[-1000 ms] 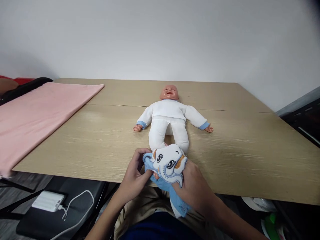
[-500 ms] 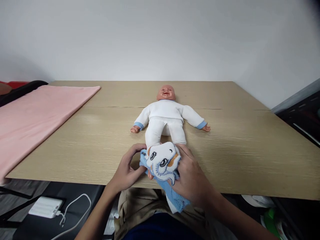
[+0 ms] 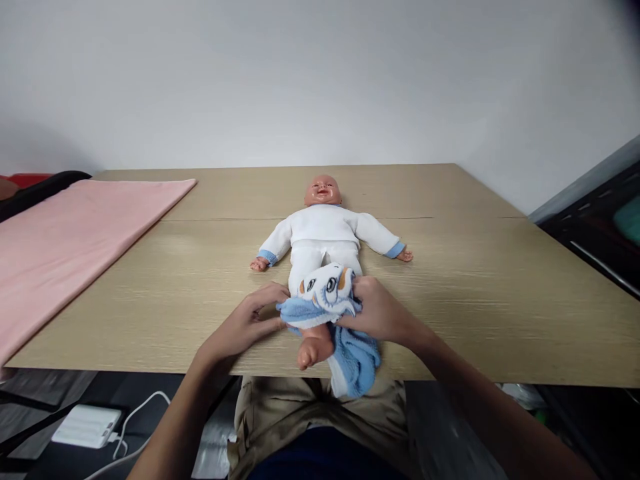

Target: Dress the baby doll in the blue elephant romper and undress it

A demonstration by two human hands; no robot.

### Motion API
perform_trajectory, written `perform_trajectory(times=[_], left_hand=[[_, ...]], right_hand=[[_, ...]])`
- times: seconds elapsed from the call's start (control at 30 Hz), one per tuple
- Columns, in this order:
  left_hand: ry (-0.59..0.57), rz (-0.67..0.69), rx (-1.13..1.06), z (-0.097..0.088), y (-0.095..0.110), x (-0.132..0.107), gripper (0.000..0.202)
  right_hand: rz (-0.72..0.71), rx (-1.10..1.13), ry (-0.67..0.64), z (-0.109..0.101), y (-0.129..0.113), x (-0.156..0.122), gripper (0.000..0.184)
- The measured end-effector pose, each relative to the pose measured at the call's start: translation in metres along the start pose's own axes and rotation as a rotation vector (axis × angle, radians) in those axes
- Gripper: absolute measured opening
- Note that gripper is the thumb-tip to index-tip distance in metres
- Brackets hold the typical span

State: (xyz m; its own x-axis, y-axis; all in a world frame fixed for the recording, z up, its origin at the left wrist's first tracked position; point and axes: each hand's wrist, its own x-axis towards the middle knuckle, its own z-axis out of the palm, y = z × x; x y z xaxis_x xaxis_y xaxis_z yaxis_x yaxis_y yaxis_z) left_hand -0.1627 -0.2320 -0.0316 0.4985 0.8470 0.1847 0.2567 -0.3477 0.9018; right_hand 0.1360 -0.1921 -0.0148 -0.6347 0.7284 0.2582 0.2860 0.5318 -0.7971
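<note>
A baby doll [image 3: 325, 223] in a white top and white leggings lies on its back, head away from me and arms spread. Blue terry baby pants [image 3: 327, 293], with a white embroidered animal face, are bunched around one of its lower legs. The bare doll foot [image 3: 315, 347] sticks out below them near the table's front edge. My left hand [image 3: 250, 317] pinches the left side of the pants. On the right, my right hand [image 3: 377, 307] grips their other side. Part of the blue cloth [image 3: 355, 363] with a white edge hangs over the table edge. The doll's other foot is hidden.
A pink cloth [image 3: 75, 247] covers the left side of the wooden table [image 3: 475, 300]. Below left, a white power bank [image 3: 87, 427] with a cable lies on a black seat. A black object [image 3: 600, 220] stands at the right edge against the wall.
The pants have been pulled up the leg, away from me, so the foot now shows fully. Both hands moved up with them, and the hanging part swung into fuller view.
</note>
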Motion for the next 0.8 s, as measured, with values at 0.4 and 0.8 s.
perform_trajectory(times=[0.4, 0.8], left_hand=[[0.243, -0.188, -0.453, 0.003, -0.008, -0.008, 0.041], [0.373, -0.212, -0.427, 0.003, -0.003, -0.006, 0.04]], right_hand=[[0.118, 0.238, -0.035, -0.016, -0.013, -0.021, 0.047], [0.114, 0.441, 0.125, -0.004, -0.004, -0.02, 0.039]])
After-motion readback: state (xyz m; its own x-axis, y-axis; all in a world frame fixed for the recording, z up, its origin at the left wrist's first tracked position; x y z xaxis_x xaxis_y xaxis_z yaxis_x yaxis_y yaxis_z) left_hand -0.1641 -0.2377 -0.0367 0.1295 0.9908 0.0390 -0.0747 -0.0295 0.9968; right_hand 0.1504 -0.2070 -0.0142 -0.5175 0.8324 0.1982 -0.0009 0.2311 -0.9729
